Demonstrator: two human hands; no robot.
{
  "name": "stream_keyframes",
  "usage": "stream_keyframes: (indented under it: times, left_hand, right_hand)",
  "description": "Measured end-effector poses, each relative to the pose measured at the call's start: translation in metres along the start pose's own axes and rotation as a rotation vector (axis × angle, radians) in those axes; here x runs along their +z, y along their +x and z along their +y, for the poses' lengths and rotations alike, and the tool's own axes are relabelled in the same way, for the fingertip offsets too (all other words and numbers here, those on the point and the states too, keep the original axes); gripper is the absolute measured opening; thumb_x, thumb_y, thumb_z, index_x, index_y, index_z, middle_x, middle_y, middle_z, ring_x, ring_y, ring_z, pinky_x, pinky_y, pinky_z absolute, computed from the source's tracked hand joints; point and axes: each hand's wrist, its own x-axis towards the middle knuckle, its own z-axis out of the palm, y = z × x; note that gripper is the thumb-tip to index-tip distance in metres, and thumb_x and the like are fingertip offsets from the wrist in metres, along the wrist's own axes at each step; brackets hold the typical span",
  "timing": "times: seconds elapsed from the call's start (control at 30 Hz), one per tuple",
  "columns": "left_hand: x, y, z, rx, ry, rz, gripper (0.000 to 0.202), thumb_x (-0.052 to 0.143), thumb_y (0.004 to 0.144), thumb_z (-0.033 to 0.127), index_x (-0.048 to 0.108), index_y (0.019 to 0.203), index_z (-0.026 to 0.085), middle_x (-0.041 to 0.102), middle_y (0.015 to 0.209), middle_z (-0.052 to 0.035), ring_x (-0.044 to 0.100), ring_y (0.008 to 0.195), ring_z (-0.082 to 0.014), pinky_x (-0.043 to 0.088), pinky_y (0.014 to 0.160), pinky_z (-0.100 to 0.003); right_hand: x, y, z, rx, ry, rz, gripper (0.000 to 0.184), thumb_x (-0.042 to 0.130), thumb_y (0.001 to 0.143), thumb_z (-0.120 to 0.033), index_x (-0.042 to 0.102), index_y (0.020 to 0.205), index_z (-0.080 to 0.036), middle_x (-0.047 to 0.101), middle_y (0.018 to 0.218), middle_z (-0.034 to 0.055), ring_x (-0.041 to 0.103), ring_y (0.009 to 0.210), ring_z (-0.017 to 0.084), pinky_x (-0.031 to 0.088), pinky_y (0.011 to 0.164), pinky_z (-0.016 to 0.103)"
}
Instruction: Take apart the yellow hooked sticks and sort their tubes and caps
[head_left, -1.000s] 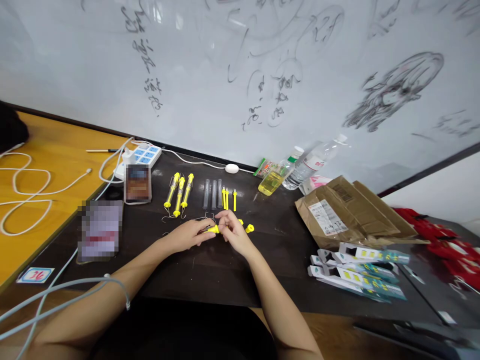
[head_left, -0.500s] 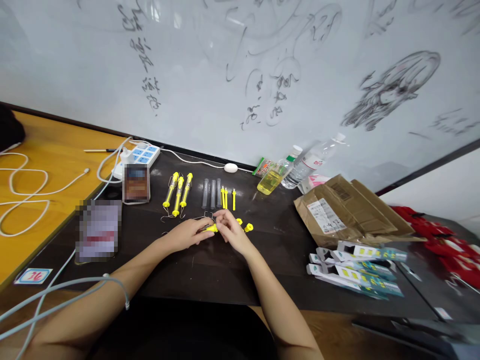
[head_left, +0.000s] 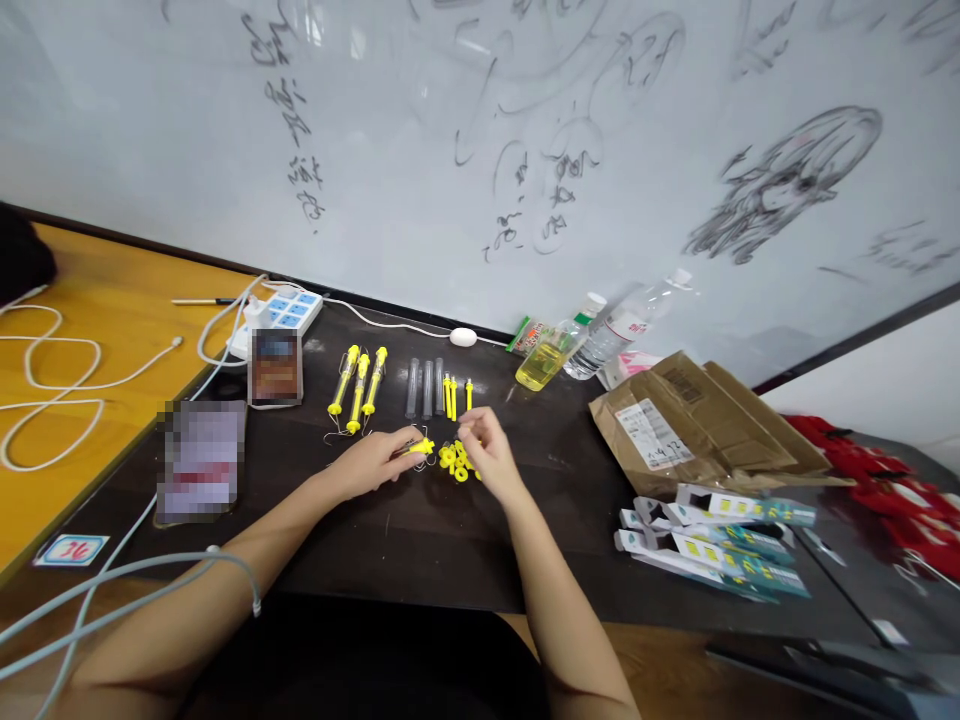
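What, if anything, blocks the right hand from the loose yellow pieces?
Nothing visible: the right hand is at the right edge of the loose yellow pieces. Whatever its fingers hide can't be seen.

On the surface, three spring scales lie left of three tubes, with sticks just right of the tubes. Caps lie before the sticks. Farther right, behind, are two bottles, then a parcel with boxes before it.
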Motion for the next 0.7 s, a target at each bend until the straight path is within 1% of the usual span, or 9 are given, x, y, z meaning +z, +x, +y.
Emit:
stream_keyframes:
  times: [0.03,0.13,0.2,0.27,0.33,0.43,0.53,0.6,0.7]
  left_hand:
    - [0.0,0.0,-0.001,-0.002,-0.004,0.001,0.039,0.038,0.089,0.054,0.052,0.108,0.022,0.055,0.06,0.0051,0.046,0.039,-0.0088,0.032,0.045,-0.02]
    - [-0.001,0.0,-0.001,0.014,0.001,0.01,0.038,0.04,0.089,0.053,0.053,0.105,0.022,0.054,0.06,0.005,0.045,0.039,-0.0084,0.031,0.046,-0.02]
    - [-0.001,0.0,-0.001,0.033,0.012,0.023,0.035,0.041,0.089,0.051,0.053,0.104,0.022,0.053,0.06,0.005,0.043,0.041,-0.0082,0.031,0.047,-0.021]
    - [-0.001,0.0,0.0,0.051,0.024,0.032,0.033,0.043,0.089,0.049,0.054,0.102,0.021,0.052,0.059,0.0049,0.043,0.043,-0.0085,0.03,0.049,-0.021]
    - [-0.001,0.0,0.001,0.061,0.034,0.038,0.032,0.043,0.089,0.049,0.055,0.101,0.021,0.052,0.059,0.0047,0.043,0.044,-0.0088,0.03,0.049,-0.021]
    - [-0.001,0.0,0.001,0.056,0.042,0.036,0.033,0.043,0.089,0.05,0.055,0.101,0.021,0.052,0.059,0.0046,0.043,0.044,-0.0091,0.03,0.049,-0.021]
    - [0.0,0.0,-0.001,0.041,0.038,0.022,0.035,0.043,0.088,0.051,0.054,0.103,0.021,0.054,0.061,0.0044,0.044,0.044,-0.009,0.03,0.049,-0.021]
    - [0.001,0.001,-0.004,0.046,0.037,0.024,0.036,0.042,0.088,0.051,0.054,0.105,0.021,0.056,0.063,0.0038,0.045,0.044,-0.009,0.031,0.05,-0.021]
    - [0.002,0.002,-0.007,0.076,0.05,0.043,0.035,0.043,0.088,0.049,0.055,0.104,0.02,0.056,0.066,0.0029,0.046,0.048,-0.0096,0.032,0.052,-0.021]
  right_hand:
    - [-0.01,0.0,0.001,0.007,-0.058,0.047,0.018,0.052,0.084,-0.037,0.046,0.09,-0.022,0.043,0.072,-0.0036,0.041,0.059,0.011,0.034,0.057,0.024]
    - [-0.041,-0.008,0.006,0.093,-0.328,0.101,0.014,0.053,0.081,-0.033,0.046,0.081,-0.022,0.044,0.067,-0.0043,0.042,0.058,0.012,0.033,0.057,0.024]
    - [-0.058,-0.018,0.011,0.192,-0.517,0.102,0.013,0.055,0.076,-0.031,0.046,0.075,-0.022,0.045,0.062,-0.0046,0.043,0.057,0.013,0.032,0.056,0.025]
    - [-0.066,-0.027,0.016,0.282,-0.639,0.062,0.013,0.056,0.073,-0.029,0.046,0.072,-0.022,0.047,0.06,-0.0044,0.045,0.056,0.013,0.03,0.055,0.024]
    - [-0.067,-0.034,0.02,0.343,-0.691,0.005,0.013,0.056,0.071,-0.028,0.045,0.07,-0.022,0.049,0.06,-0.0039,0.047,0.056,0.013,0.03,0.055,0.024]
    - [-0.06,-0.036,0.026,0.379,-0.678,-0.044,0.014,0.058,0.069,-0.026,0.044,0.071,-0.022,0.05,0.061,-0.004,0.049,0.058,0.014,0.031,0.056,0.024]
    - [-0.056,-0.035,0.032,0.409,-0.623,-0.033,0.022,0.062,0.067,-0.028,0.042,0.075,-0.022,0.051,0.063,-0.0047,0.051,0.059,0.014,0.031,0.055,0.024]
    - [-0.056,-0.035,0.034,0.421,-0.597,-0.04,0.025,0.063,0.068,-0.03,0.04,0.076,-0.023,0.051,0.065,-0.0049,0.051,0.058,0.015,0.031,0.054,0.024]
    - [-0.06,-0.036,0.026,0.353,-0.622,0.013,0.022,0.06,0.073,-0.032,0.041,0.078,-0.023,0.048,0.066,-0.0047,0.049,0.059,0.014,0.033,0.055,0.025]
